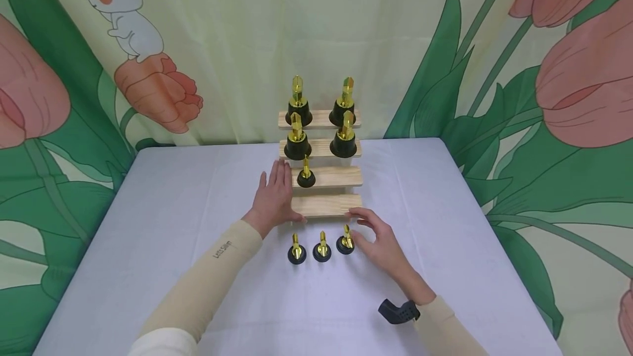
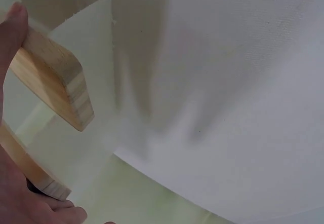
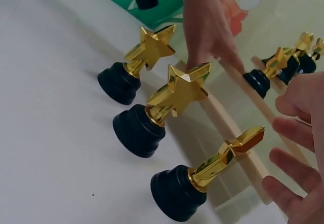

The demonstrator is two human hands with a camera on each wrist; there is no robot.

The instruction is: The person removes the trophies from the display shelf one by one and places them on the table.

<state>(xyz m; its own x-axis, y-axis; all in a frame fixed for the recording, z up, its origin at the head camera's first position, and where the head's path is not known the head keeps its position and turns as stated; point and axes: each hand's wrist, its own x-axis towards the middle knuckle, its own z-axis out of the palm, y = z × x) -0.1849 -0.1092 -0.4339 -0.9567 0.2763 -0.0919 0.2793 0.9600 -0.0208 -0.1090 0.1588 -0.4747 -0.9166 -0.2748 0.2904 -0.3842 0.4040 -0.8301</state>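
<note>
A tiered rack with wooden shelves [image 1: 328, 205] stands at the table's far side. My left hand [image 1: 273, 202] rests against its left end with straight fingers, the thumb at the bottom shelf's front edge. My right hand [image 1: 382, 240], fingers loosely bent and spread, is by that shelf's right end and close to the rightmost small star trophy [image 3: 178, 193]. Whether a fingertip touches the shelf is unclear. Two more gold star trophies with black bases, a middle one [image 1: 322, 251] and a left one [image 1: 296, 253], stand in that row. Another small trophy [image 1: 306, 178] sits on the shelf second from the bottom, at its left.
Larger gold trophies stand in pairs on the upper two shelves, such as the front left one [image 1: 298, 146] and the back right one [image 1: 342, 111]. A white cloth [image 1: 237, 295] covers the table. Behind hangs a curtain [image 1: 237, 48] printed with tulips and a rabbit.
</note>
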